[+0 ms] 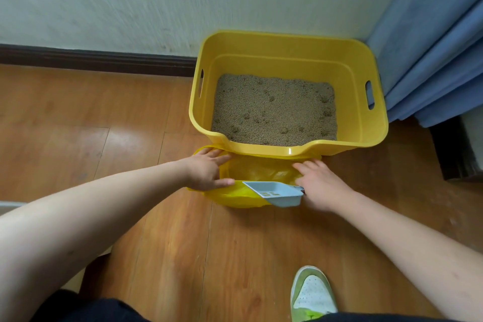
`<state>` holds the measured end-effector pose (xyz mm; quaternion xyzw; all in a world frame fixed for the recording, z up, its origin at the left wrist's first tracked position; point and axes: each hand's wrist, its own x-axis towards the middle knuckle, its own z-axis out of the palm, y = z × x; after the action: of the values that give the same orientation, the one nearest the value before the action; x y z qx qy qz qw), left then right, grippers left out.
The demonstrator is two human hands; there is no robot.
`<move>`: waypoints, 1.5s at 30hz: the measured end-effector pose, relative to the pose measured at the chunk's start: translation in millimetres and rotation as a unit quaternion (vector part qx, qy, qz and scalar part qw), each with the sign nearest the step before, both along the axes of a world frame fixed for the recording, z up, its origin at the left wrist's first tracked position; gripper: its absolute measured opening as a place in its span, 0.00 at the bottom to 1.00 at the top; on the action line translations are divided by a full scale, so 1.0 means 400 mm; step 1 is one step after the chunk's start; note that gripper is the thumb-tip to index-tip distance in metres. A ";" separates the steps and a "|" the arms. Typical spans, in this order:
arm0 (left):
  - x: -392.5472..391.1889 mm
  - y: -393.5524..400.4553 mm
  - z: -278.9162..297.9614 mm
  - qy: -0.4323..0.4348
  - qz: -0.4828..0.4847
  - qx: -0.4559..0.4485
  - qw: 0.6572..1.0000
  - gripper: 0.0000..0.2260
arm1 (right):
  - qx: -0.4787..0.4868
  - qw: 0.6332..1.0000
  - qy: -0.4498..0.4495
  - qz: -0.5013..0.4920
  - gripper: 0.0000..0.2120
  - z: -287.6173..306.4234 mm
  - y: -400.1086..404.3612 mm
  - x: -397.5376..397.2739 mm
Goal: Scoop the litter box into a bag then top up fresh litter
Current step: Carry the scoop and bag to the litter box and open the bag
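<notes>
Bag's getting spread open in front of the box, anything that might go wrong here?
The yellow bag is limp and held open only by the left hand and right hand; letting go may collapse its mouth. The scoop lies on the bag's near edge and could slide in. Clumps dot the litter, all unscooped.

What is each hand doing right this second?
Left hand: open, straight fingers on the yellow bag.
Right hand: gripping the scoop; fingers touch the bag.

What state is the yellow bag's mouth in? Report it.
Open: the left hand and right hand spread the yellow bag, its inside showing.
</notes>
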<state>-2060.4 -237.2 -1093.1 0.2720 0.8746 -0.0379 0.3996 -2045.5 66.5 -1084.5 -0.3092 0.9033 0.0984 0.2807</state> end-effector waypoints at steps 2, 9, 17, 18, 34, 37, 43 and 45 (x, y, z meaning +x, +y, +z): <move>0.007 0.007 -0.011 0.011 0.040 0.010 0.999 0.30 | 0.019 1.000 0.006 0.001 0.18 0.002 -0.008 0.001; 0.009 0.032 -0.041 0.082 0.147 0.027 0.985 0.25 | 0.019 0.999 0.007 -0.040 0.17 -0.013 -0.004 0.000; 0.028 0.036 -0.023 0.100 0.049 -0.012 0.994 0.26 | -0.011 0.997 0.062 -0.044 0.17 -0.027 0.009 -0.018; 0.033 0.040 -0.022 0.092 0.042 -0.021 0.995 0.33 | -0.004 0.997 0.072 -0.033 0.18 -0.025 0.008 -0.019; 0.023 0.071 -0.004 0.058 -0.053 -0.058 0.995 0.50 | 0.095 0.995 0.010 -0.004 0.17 -0.021 -0.025 -0.010; 0.032 0.073 -0.017 0.067 -0.063 -0.074 0.993 0.50 | 0.089 0.996 0.020 0.003 0.17 -0.035 -0.017 -0.001; 0.044 0.077 -0.035 0.094 -0.059 -0.068 0.992 0.51 | 0.052 0.997 0.053 0.020 0.16 -0.025 -0.012 0.014; 0.053 0.082 -0.035 0.122 -0.052 -0.051 0.990 0.49 | 0.000 0.995 0.091 0.044 0.17 -0.025 -0.004 0.010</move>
<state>-2039.2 -204.4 -1107.0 0.2896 0.8985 -0.1354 0.3009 -2041.6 65.0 -1094.4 -0.3385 0.9107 0.1384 0.1922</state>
